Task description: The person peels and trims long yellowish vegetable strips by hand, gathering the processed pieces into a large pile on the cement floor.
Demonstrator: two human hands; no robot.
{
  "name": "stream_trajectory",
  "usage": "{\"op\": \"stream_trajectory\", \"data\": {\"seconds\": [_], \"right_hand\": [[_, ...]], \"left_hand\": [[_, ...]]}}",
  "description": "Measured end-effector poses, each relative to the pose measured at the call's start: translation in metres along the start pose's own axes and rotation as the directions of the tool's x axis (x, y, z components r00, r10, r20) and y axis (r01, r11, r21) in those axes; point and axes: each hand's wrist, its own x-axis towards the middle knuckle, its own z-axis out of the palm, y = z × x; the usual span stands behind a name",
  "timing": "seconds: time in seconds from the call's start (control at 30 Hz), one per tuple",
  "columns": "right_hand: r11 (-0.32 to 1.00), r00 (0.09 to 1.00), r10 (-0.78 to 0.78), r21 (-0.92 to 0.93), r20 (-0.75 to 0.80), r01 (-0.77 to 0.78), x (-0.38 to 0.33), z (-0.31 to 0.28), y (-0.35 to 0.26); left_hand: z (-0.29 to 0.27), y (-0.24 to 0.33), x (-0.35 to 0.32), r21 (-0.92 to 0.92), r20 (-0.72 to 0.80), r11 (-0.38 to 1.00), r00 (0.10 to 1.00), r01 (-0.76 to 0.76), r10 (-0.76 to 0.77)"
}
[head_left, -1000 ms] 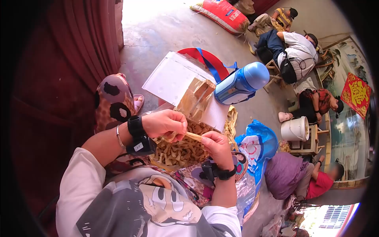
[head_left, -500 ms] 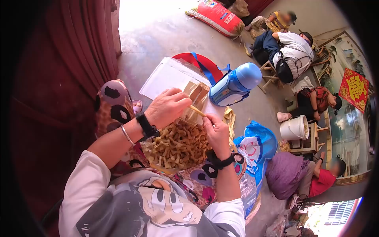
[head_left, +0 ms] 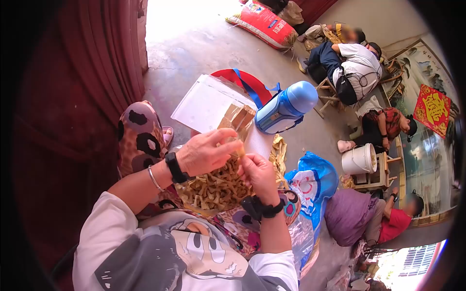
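Above my lap, my left hand and my right hand are close together, fingertips nearly meeting. Between them is a pale yellow strip, pinched by both; its exact shape is mostly covered by the fingers. Under the hands lies a heap of small, twisted yellow-brown pieces in a clear plastic bag on my lap. Longer flat yellow strips hang just right of my right hand. Beyond my fingers sits a tan, block-like bundle.
A blue bottle with a strap stands beside white sheets on a red round surface. A blue-and-white plastic bag lies at right. Several people sit farther right, near a white bucket. A red sack rests far back.
The strip was stretched straight between my hands; now it is gathered at the fingertips. My left hand has come lower and nearer my right, which has dropped slightly.
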Motion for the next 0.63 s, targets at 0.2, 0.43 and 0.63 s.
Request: {"op": "stream_trajectory", "data": {"seconds": [0.2, 0.43, 0.63], "right_hand": [[0.999, 0.977, 0.026, 0.022, 0.212, -0.031, -0.023, 0.000, 0.002], [0.950, 0.945, -0.259, 0.228, 0.199, 0.213, -0.020, 0.008, 0.010], [0.995, 0.987, -0.068, 0.079, 0.149, 0.056, -0.011, 0.017, 0.028]], "left_hand": [[-0.016, -0.009, -0.003, 0.115, -0.066, 0.991, 0.996, 0.065, -0.057], [-0.020, 0.000, -0.012, -0.259, 0.711, 0.831, 0.679, 0.493, -0.181], [-0.017, -0.016, -0.013, -0.614, 0.663, 0.221, 0.647, 0.758, -0.377]]}}
